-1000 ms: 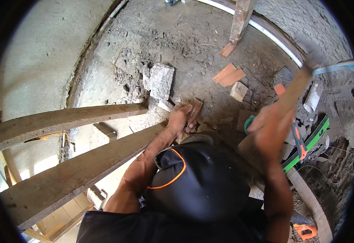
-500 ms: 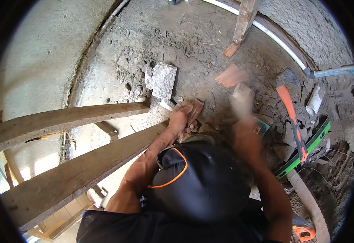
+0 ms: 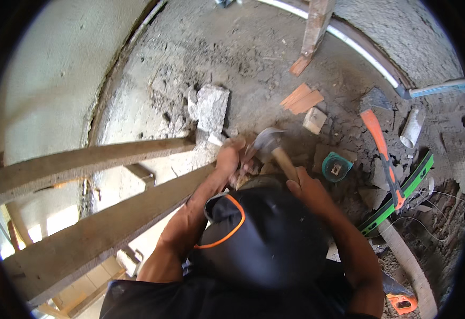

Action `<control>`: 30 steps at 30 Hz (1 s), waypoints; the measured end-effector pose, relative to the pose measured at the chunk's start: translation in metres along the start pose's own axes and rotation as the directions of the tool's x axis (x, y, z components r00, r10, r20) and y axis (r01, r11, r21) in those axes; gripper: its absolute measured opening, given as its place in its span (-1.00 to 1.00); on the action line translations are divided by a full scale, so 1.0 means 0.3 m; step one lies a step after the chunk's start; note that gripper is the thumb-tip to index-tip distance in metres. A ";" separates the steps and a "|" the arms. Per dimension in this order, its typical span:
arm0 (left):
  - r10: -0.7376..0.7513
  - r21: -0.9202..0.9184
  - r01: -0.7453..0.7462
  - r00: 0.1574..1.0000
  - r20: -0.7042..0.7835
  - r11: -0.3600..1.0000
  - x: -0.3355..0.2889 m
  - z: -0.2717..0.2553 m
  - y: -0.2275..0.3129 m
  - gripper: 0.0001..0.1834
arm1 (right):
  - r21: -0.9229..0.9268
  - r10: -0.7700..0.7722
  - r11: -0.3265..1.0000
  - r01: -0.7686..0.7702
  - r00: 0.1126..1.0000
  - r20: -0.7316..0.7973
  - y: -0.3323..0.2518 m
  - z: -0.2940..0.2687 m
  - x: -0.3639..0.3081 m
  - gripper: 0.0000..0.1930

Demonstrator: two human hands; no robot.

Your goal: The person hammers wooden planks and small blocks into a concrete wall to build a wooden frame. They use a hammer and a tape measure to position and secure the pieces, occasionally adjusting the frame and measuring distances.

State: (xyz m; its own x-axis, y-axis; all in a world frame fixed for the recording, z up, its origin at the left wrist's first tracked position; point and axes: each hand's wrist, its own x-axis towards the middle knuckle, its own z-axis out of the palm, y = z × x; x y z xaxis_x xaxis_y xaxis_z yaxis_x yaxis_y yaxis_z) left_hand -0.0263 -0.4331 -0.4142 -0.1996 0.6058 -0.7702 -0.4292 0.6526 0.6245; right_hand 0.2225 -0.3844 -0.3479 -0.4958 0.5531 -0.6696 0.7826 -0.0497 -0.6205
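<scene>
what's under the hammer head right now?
The hammer head is down by the left hand, over rubble at the plank end. What it strikes is hidden by hand and head.

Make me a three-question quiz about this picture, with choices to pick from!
1. Where is the hammer's head?
A. down by the left hand
B. on the green level
C. on the pipe

2. What colour is the small tape measure?
A. red
B. teal
C. white

3. What is the right hand doing?
A. hanging open
B. gripping the hammer's wooden handle
C. holding a saw

Answers: 1 A, the head sits beside the left hand at the plank end. 2 B, its case is teal. 3 B, fingers wrap the handle.
</scene>
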 end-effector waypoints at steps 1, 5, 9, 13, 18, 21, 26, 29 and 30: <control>0.058 -0.052 -0.056 0.997 0.046 0.997 0.007 0.001 0.000 -0.76 | 0.011 -0.099 0.995 0.101 0.988 -0.122 0.004 -0.011 -0.002 -0.69; 0.000 -0.107 -0.007 0.997 -0.072 0.994 0.014 -0.001 -0.019 -0.79 | 0.037 -0.367 0.891 0.453 0.765 -0.529 -0.018 -0.196 -0.056 -0.63; -0.018 -0.126 0.013 0.999 -0.042 0.992 0.021 -0.014 -0.024 -0.83 | 0.061 -0.218 0.900 0.432 0.566 -0.795 -0.034 -0.195 -0.037 -0.67; -0.085 0.005 0.085 0.993 -0.079 0.996 0.021 -0.036 -0.012 -0.76 | -0.110 0.118 0.988 -0.107 0.988 0.100 -0.015 -0.001 0.041 -0.76; -0.134 -0.067 0.125 0.980 -0.145 0.990 0.018 -0.048 -0.021 -0.75 | 0.060 -0.326 0.902 0.428 0.764 -0.557 0.016 -0.167 0.022 -0.80; -0.054 -0.034 0.051 0.991 -0.119 0.998 0.011 -0.050 -0.034 -0.78 | 0.379 -0.097 0.670 0.639 0.582 -0.808 0.001 -0.200 -0.006 -0.81; -0.062 0.018 0.062 0.998 -0.006 0.998 0.003 -0.063 -0.037 -0.79 | -0.284 -0.181 0.949 0.140 0.976 -0.125 0.015 0.049 0.027 -0.65; -0.023 0.024 0.026 0.994 -0.112 0.999 0.006 -0.076 -0.035 -0.71 | -0.091 -0.187 0.981 0.172 0.963 -0.193 0.050 0.003 0.050 -0.66; -0.066 0.096 0.073 0.996 -0.066 0.993 -0.006 -0.081 -0.037 -0.70 | -0.064 -0.215 0.977 0.205 0.928 -0.305 0.053 -0.042 0.044 -0.69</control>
State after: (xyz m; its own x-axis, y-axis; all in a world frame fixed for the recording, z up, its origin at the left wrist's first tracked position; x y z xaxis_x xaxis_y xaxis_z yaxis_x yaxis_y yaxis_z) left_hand -0.0427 -0.4523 -0.4229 -0.2287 0.5295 -0.8169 -0.3563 0.7354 0.5764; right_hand 0.2333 -0.3675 -0.3615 -0.5130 0.7778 -0.3632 0.6869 0.1182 -0.7171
